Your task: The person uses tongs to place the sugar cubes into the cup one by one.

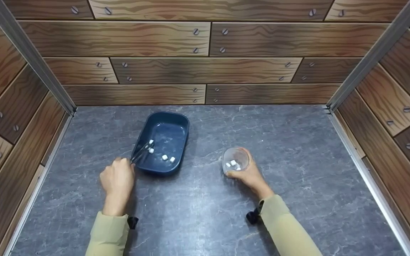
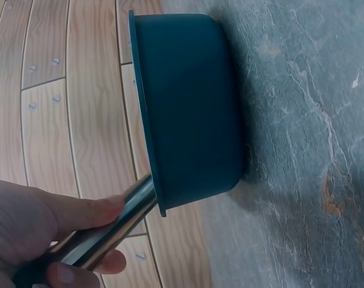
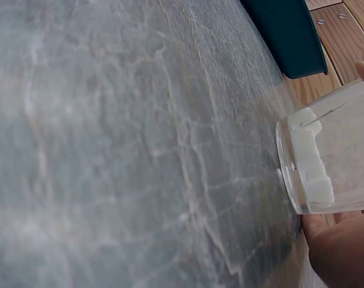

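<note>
My left hand [image 1: 118, 180] grips slim metal tongs [image 1: 140, 152], which reach over the near left rim of a dark blue rectangular tub [image 1: 167, 133]. Several small white cubes [image 1: 164, 157] lie inside the tub. The tong tips are at one white cube [image 1: 151, 141]; whether they pinch it I cannot tell. From the left wrist, the tongs [image 2: 113, 231] sit between thumb and fingers, their far ends hidden behind the tub's wall [image 2: 191, 108]. To the right, my right hand [image 1: 250, 175] holds a clear cup [image 1: 230, 153] with white cubes [image 3: 311, 159] at its bottom.
The grey marbled floor surface [image 1: 205, 206] spreads around both containers. Wood-patterned panels [image 1: 205, 69] enclose it at the back and both sides, with metal edge strips [image 1: 376, 190] along the sides. The cup stands a short way right of the tub.
</note>
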Demonstrator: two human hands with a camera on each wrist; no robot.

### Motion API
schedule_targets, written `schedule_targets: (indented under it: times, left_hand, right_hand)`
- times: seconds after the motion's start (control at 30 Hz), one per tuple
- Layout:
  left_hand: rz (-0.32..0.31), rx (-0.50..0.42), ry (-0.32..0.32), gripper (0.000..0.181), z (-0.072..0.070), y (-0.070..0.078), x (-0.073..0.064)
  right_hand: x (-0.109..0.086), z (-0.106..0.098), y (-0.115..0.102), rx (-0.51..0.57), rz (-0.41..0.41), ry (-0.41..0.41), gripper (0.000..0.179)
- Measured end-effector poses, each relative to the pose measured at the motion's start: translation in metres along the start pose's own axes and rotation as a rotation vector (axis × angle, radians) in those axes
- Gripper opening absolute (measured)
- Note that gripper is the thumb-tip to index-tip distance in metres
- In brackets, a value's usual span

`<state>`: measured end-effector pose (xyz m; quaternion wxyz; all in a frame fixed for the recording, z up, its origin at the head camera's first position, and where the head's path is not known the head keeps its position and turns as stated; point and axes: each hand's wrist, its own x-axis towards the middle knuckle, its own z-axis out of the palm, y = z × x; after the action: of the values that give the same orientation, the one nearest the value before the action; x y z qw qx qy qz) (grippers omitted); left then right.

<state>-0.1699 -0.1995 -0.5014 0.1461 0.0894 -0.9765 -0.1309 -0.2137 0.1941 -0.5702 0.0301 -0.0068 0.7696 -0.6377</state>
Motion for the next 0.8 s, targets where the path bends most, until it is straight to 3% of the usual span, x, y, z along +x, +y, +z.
schedule_targets:
  times: [0.37, 0.8]
  left_hand:
    - [0.108, -0.012, 0.058, 0.017, -0.006, 0.005, -0.008]
    - [0.223, -0.117, 0.165, 0.018, -0.022, 0.021, -0.016]
  right_hand:
    - [0.004, 0.0, 0.01, 0.003, -0.015, 0.025, 0.1]
    - [0.004, 0.0, 0.01, -0.001, -0.002, 0.018, 0.102]
